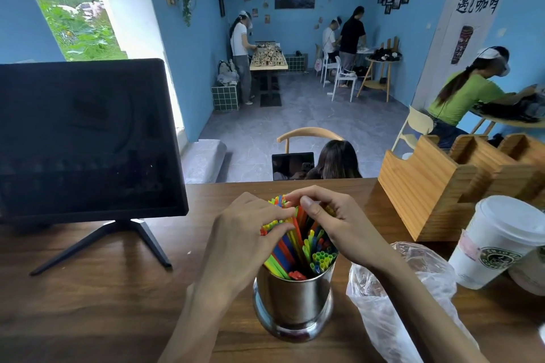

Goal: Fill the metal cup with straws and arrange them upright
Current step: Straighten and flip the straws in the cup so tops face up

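1. The metal cup (293,302) stands upright near the front edge of the desk (103,303), about in the middle.
2. Many coloured straws (298,244) stand in the cup, some leaning.
3. The left hand (247,233) has its fingers curled around the straw tops from the left.
4. The right hand (330,221) pinches the straw tops from the right.
5. A clear plastic bag (395,298) lies just right of the cup.

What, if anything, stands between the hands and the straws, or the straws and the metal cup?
Nothing visible. The left hand and right hand already hold the straws, which stand in the metal cup.
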Demonstrator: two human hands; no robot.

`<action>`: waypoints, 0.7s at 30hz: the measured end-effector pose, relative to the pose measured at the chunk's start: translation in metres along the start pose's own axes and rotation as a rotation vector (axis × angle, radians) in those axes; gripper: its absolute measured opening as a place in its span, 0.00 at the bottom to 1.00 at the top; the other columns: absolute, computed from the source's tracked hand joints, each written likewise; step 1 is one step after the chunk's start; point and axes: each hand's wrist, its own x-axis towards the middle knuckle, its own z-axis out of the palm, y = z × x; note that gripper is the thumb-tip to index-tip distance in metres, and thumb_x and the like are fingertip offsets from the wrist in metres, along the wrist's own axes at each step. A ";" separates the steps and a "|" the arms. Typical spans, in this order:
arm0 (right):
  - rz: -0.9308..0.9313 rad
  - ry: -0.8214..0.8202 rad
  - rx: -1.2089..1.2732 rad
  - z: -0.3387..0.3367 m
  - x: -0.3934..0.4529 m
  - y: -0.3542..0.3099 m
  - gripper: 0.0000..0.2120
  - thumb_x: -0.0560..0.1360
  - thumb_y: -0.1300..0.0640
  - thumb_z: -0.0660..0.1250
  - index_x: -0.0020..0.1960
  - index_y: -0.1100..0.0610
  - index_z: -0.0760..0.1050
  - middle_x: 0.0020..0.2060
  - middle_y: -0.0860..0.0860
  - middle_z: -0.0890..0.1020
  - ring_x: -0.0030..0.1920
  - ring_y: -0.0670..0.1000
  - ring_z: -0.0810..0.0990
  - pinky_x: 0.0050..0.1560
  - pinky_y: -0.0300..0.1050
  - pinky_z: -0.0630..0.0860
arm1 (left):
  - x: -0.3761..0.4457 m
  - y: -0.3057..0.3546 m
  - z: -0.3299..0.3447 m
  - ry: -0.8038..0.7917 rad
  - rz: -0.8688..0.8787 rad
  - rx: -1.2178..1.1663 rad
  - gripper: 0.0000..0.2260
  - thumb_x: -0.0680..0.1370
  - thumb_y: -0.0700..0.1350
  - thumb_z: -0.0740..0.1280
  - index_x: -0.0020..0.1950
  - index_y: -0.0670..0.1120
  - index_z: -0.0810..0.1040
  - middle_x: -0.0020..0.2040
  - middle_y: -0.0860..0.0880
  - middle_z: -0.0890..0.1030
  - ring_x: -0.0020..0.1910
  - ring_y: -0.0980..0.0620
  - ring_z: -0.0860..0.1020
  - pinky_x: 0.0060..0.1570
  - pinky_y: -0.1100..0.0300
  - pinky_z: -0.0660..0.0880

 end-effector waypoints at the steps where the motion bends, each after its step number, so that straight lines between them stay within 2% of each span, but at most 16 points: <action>1: 0.003 -0.005 -0.003 0.000 0.000 0.000 0.11 0.83 0.51 0.61 0.58 0.46 0.82 0.53 0.41 0.85 0.58 0.44 0.82 0.62 0.52 0.79 | 0.000 0.000 0.001 0.018 0.008 0.003 0.10 0.71 0.47 0.79 0.52 0.53 0.88 0.46 0.57 0.86 0.48 0.56 0.81 0.45 0.52 0.81; 3: 0.003 -0.014 -0.010 0.000 0.000 0.001 0.11 0.84 0.50 0.61 0.59 0.44 0.82 0.54 0.41 0.84 0.58 0.44 0.82 0.61 0.53 0.79 | 0.000 -0.001 0.003 0.042 -0.013 -0.043 0.10 0.70 0.47 0.79 0.51 0.53 0.88 0.47 0.58 0.86 0.50 0.57 0.81 0.48 0.52 0.82; 6: 0.000 -0.030 -0.007 -0.001 -0.001 0.001 0.12 0.82 0.47 0.60 0.60 0.44 0.81 0.54 0.41 0.84 0.59 0.45 0.82 0.62 0.53 0.78 | 0.000 0.004 -0.003 0.076 -0.212 -0.297 0.11 0.70 0.46 0.79 0.50 0.56 0.88 0.46 0.60 0.86 0.50 0.60 0.83 0.49 0.60 0.81; 8: 0.001 -0.062 0.015 -0.002 -0.002 0.000 0.15 0.81 0.44 0.60 0.61 0.45 0.81 0.55 0.41 0.84 0.60 0.45 0.81 0.62 0.49 0.77 | 0.005 0.009 -0.012 0.127 -0.316 -0.505 0.10 0.70 0.43 0.78 0.49 0.53 0.87 0.44 0.58 0.87 0.46 0.60 0.84 0.46 0.66 0.79; 10: -0.003 -0.101 0.020 -0.002 -0.003 -0.002 0.15 0.80 0.43 0.60 0.62 0.44 0.81 0.55 0.40 0.84 0.60 0.45 0.81 0.60 0.43 0.75 | 0.017 0.010 -0.022 0.175 -0.335 -0.619 0.11 0.70 0.37 0.77 0.48 0.51 0.86 0.42 0.56 0.87 0.43 0.59 0.85 0.44 0.70 0.77; 12: -0.012 -0.114 -0.008 -0.002 -0.004 -0.003 0.13 0.79 0.42 0.63 0.60 0.41 0.81 0.55 0.40 0.83 0.60 0.44 0.80 0.59 0.41 0.75 | 0.029 0.011 -0.030 0.144 -0.332 -0.690 0.12 0.70 0.35 0.77 0.48 0.49 0.86 0.43 0.54 0.87 0.43 0.57 0.85 0.44 0.69 0.78; 15: -0.004 -0.108 -0.045 0.000 -0.003 -0.005 0.14 0.76 0.39 0.70 0.59 0.41 0.81 0.56 0.39 0.82 0.60 0.43 0.80 0.62 0.49 0.76 | 0.039 0.012 -0.033 0.117 -0.320 -0.730 0.10 0.70 0.40 0.76 0.49 0.49 0.85 0.45 0.53 0.87 0.42 0.53 0.86 0.45 0.63 0.81; 17: -0.017 -0.095 -0.043 0.001 -0.003 -0.006 0.15 0.74 0.42 0.73 0.59 0.45 0.83 0.55 0.41 0.84 0.59 0.44 0.81 0.61 0.52 0.78 | 0.043 0.015 -0.033 0.193 -0.299 -0.770 0.10 0.70 0.41 0.75 0.51 0.47 0.84 0.47 0.52 0.87 0.43 0.51 0.86 0.47 0.58 0.83; 19: -0.033 -0.072 -0.021 0.002 -0.003 -0.008 0.12 0.74 0.45 0.73 0.55 0.48 0.84 0.51 0.44 0.86 0.56 0.46 0.83 0.59 0.52 0.79 | 0.049 0.020 -0.035 0.316 -0.266 -0.830 0.10 0.72 0.38 0.75 0.51 0.47 0.84 0.47 0.49 0.87 0.42 0.50 0.85 0.44 0.58 0.82; 21: -0.025 -0.074 0.039 0.002 -0.003 -0.011 0.09 0.76 0.48 0.71 0.53 0.50 0.85 0.49 0.46 0.87 0.54 0.47 0.84 0.56 0.47 0.80 | 0.055 0.022 -0.039 0.453 -0.247 -0.901 0.10 0.73 0.36 0.75 0.51 0.47 0.84 0.45 0.49 0.87 0.41 0.52 0.84 0.40 0.60 0.80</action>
